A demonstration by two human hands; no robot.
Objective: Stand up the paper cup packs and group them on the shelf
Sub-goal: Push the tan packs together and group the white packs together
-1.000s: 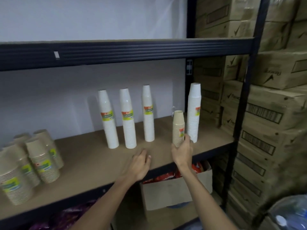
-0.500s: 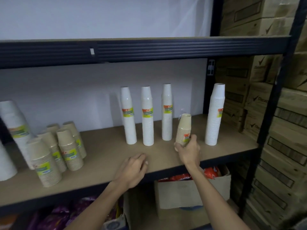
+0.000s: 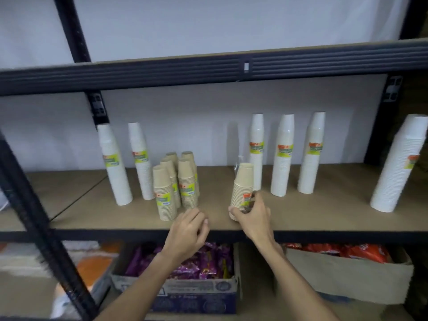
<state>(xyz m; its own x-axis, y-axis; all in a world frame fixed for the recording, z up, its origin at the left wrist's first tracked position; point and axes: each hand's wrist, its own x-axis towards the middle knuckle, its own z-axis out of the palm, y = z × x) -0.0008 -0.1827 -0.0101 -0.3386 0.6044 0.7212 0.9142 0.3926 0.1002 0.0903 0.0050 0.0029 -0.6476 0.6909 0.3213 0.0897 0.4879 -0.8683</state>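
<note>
My right hand (image 3: 253,215) grips the base of a short brown paper cup pack (image 3: 242,186), held upright at the front edge of the wooden shelf (image 3: 324,212). To its left stands a cluster of several brown cup packs (image 3: 178,184). My left hand (image 3: 188,230) hovers at the shelf edge just in front of that cluster, fingers loosely curled, holding nothing. Two tall white cup packs (image 3: 126,163) stand left of the cluster. Three more tall white packs (image 3: 283,156) stand behind and right of the held pack. A wider white pack (image 3: 398,165) stands at the far right.
A black upper shelf beam (image 3: 208,68) runs overhead. A black upright post (image 3: 44,218) slants through the left foreground. Below the shelf sit a box of purple packets (image 3: 196,267) and a cardboard box of red-orange packets (image 3: 347,274).
My view has swung left along the shelf. My right hand has carried the brown pack leftward past the white packs toward the brown cluster. My left hand moved left with it.
</note>
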